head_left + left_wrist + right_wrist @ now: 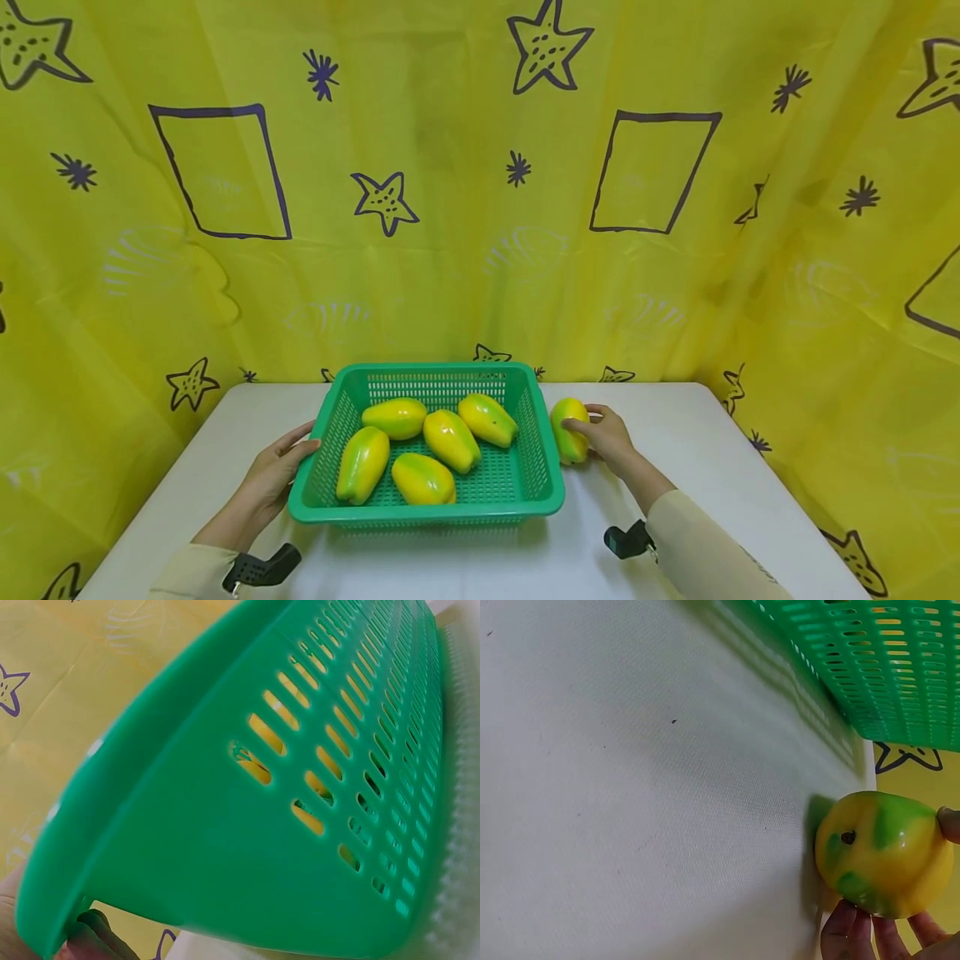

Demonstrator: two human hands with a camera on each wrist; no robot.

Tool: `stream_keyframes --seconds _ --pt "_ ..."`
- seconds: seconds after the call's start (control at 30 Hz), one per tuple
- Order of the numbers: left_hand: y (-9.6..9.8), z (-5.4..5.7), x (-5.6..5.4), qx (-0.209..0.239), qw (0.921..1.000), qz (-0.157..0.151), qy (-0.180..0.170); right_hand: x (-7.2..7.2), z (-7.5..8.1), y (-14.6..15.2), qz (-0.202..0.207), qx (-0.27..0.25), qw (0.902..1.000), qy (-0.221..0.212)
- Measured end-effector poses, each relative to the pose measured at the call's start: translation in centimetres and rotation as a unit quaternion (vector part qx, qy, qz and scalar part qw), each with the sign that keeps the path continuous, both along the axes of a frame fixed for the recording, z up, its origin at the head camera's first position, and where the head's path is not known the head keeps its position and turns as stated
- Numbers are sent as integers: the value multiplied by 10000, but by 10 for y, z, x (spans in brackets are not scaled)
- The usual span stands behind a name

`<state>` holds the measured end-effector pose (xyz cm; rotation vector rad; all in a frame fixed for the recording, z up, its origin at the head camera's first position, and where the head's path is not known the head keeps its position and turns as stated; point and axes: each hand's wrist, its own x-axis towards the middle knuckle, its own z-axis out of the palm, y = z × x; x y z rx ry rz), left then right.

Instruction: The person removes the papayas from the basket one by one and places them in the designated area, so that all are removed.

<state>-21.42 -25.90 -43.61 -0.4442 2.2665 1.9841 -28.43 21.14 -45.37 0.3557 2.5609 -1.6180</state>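
A green plastic basket (426,515) with slotted sides sits on the table, holding several yellow-green papayas (452,440). My left hand (272,473) grips its left rim, thumb on top; in the left wrist view the fingertips (101,934) curl under the rim beside the basket wall (202,847). Just right of the basket, my right hand (609,435) holds another papaya (568,410) between thumb and fingers. From the right wrist, that papaya (881,855) shows its dark stem spot, with fingers (859,930) below it and the thumb at its far side.
The white table (720,467) stretches out on both sides of the basket. A yellow curtain (450,283) with drawn stars and squares hangs behind and along the sides. Black wrist-worn devices (262,568) sit at both cuffs.
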Motion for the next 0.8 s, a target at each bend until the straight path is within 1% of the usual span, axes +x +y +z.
stream_keyframes --seconds 0.23,0.5,0.8 --pt "1 1 1 17 10000 -5 -8 -1 -1 1 -19 -17 10000 -59" --pt "0 2 2 59 10000 -26 -16 -2 -2 2 12 -251 9997 -26" --pt "0 2 2 31 10000 -52 1 -4 -3 2 -29 -267 9996 -122"
